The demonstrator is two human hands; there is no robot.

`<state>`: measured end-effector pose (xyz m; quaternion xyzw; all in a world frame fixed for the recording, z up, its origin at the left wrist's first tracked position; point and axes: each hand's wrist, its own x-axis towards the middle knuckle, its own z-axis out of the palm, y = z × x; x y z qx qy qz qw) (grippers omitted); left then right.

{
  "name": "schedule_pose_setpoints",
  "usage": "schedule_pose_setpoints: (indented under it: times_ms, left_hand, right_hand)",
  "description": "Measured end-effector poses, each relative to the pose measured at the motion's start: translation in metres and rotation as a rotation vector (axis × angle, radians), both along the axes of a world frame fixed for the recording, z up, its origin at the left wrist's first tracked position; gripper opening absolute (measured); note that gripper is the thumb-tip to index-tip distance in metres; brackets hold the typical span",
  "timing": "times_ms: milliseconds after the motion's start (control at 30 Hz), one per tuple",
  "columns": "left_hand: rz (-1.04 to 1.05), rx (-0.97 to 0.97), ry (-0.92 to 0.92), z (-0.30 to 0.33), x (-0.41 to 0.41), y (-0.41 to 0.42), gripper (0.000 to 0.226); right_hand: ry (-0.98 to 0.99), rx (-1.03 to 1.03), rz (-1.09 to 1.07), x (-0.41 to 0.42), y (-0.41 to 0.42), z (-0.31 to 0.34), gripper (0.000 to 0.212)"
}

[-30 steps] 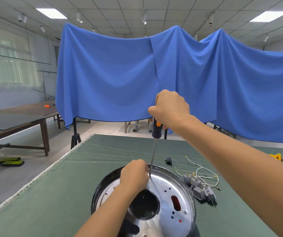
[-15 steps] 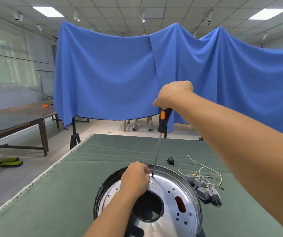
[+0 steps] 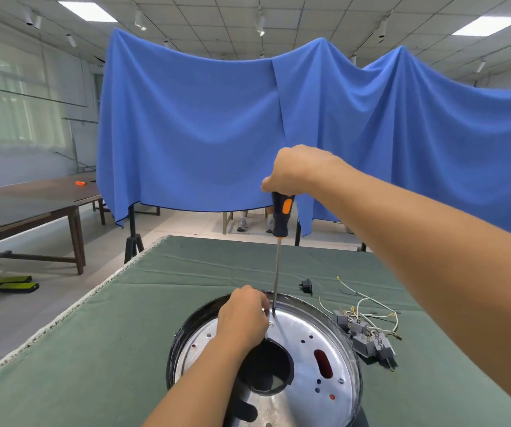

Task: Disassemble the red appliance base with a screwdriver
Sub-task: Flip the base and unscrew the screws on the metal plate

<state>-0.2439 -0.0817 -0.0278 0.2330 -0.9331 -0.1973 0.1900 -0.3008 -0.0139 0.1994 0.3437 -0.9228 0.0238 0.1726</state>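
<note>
The round appliance base (image 3: pixel 334 343) lies on the green table, a shiny metal plate with a dark rim, a large central hole and red showing through a slot. My right hand (image 3: pixel 297 171) grips the top of a black and orange screwdriver (image 3: pixel 282 217), held upright. Its thin shaft runs down to a screw near the plate's far edge. My left hand (image 3: pixel 243 315) rests on the plate beside the tip, fingers pinched around the screw area; what they pinch is hidden.
Grey connector blocks with white and yellow wires (image 3: pixel 368 337) lie right of the base, and a small black part (image 3: pixel 306 286) behind it. The green table's left edge (image 3: pixel 72 309) drops to the floor. A blue cloth (image 3: pixel 186 134) hangs behind; a wooden table (image 3: pixel 26 208) stands at left.
My right hand has slid up the screwdriver, baring more of the handle, and the shaft now stands more upright. The left hand stays at the tip.
</note>
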Motion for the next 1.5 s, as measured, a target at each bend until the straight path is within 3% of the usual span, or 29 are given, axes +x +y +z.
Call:
schedule_pose_setpoints:
  times_ms: [167,233,300,367,433,600,667,733,800,867,967,1067,1133,1267,1333,1467,1500]
  left_hand:
    - [-0.007,-0.011,-0.002,-0.002,-0.001,-0.001,0.031]
    - [-0.005,-0.014,0.007,-0.002,-0.001,-0.002,0.031]
    - [-0.003,-0.009,0.005,-0.002,-0.002,-0.002,0.031]
    - [0.002,-0.013,-0.001,-0.001,-0.001,0.000,0.029]
    - [0.001,-0.018,-0.003,-0.001,0.000,0.000,0.028]
    - [-0.001,-0.017,0.001,-0.001,0.000,0.000,0.031]
    - [0.000,-0.023,-0.002,-0.001,0.000,-0.001,0.030]
    - [0.002,-0.021,-0.009,0.000,0.000,-0.001,0.031]
    - [-0.001,-0.015,-0.014,0.000,0.000,0.000,0.031]
    - [0.001,-0.016,-0.013,0.000,0.001,0.001,0.030]
    - [-0.004,-0.012,-0.012,0.001,0.001,0.001,0.031]
    - [-0.006,-0.008,-0.010,0.000,0.001,0.000,0.031]
    - [-0.007,-0.013,-0.005,0.000,0.002,0.000,0.029]
    - [-0.008,-0.010,-0.003,0.000,0.002,0.000,0.028]
    - [-0.008,-0.010,0.003,-0.001,0.002,0.000,0.027]
    - [-0.007,-0.006,0.011,-0.002,0.001,0.000,0.026]
    - [-0.008,-0.009,0.014,-0.001,0.001,-0.001,0.026]
  right_hand:
    - [-0.385,0.128,0.144,0.014,0.001,0.022,0.013]
    - [-0.459,0.105,0.160,0.016,0.003,0.019,0.015]
    - [-0.305,0.115,0.100,0.019,0.004,0.013,0.027]
    - [0.027,0.197,-0.015,0.022,0.004,0.008,0.040]
    - [0.147,0.229,-0.009,0.023,-0.001,0.005,0.034]
    - [-0.284,0.200,0.135,0.029,-0.001,0.023,0.013]
    - [-0.390,0.162,0.167,0.030,0.002,0.021,0.018]
    - [-0.353,0.125,0.133,0.029,0.002,0.014,0.021]
    - [-0.141,0.082,0.039,0.025,0.003,0.008,0.040]
    - [-0.029,0.078,0.003,0.024,0.002,0.006,0.039]
    - [-0.156,0.244,0.034,0.028,0.001,0.016,0.024]
    - [-0.320,0.264,0.092,0.034,0.005,0.029,0.011]
    - [-0.313,0.246,0.090,0.037,0.006,0.028,0.011]
    - [-0.118,0.196,0.001,0.031,0.009,0.012,0.039]
    - [-0.045,0.192,-0.010,0.029,0.008,0.009,0.034]
    - [-0.222,0.239,0.068,0.036,0.005,0.020,0.009]
    - [-0.269,0.240,0.089,0.038,0.005,0.022,0.016]
